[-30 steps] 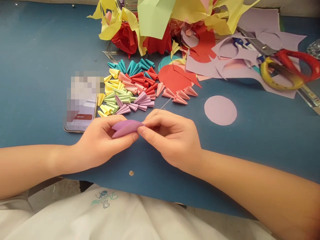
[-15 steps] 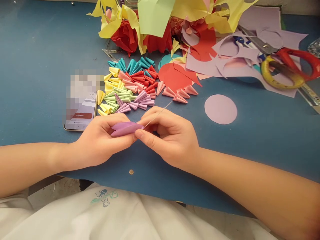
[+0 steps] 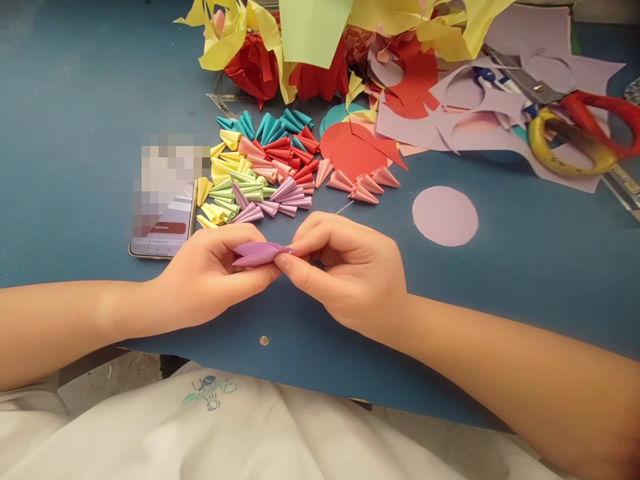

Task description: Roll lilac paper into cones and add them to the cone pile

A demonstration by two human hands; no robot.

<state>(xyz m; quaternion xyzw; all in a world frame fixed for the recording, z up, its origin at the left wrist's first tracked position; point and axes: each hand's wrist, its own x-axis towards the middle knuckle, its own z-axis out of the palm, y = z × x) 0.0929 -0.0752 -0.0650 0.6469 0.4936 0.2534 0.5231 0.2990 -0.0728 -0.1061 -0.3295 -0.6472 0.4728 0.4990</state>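
Between my two hands is a piece of purple paper [image 3: 257, 253], folded over so that two pointed flaps lean left. My left hand [image 3: 215, 267] grips its left part between thumb and fingers. The thumb and fingertips of my right hand [image 3: 350, 270] pinch the narrow right end of the paper. A thin pale stick [image 3: 345, 207] shows past the knuckles of my right hand; the rest of it is hidden. Just beyond my hands lie small rolled paper cones in purple [image 3: 287, 193], green [image 3: 243, 190], yellow [image 3: 230, 140], red [image 3: 285, 153], teal [image 3: 270, 130] and pink [image 3: 370, 183].
A light purple paper circle [image 3: 445, 216] lies to the right. Scissors [image 3: 575, 127] with red and yellow handles rest on purple paper scraps [image 3: 415, 123]. A phone [image 3: 167, 230] is on the left. Red paper circles [image 3: 350, 147] and crumpled yellow paper [image 3: 220, 50] sit farther back.
The thin stick, which stretched from the purple paper's tip past my right hand, is now mostly hidden behind that hand. Both hands have shifted slightly right in view.
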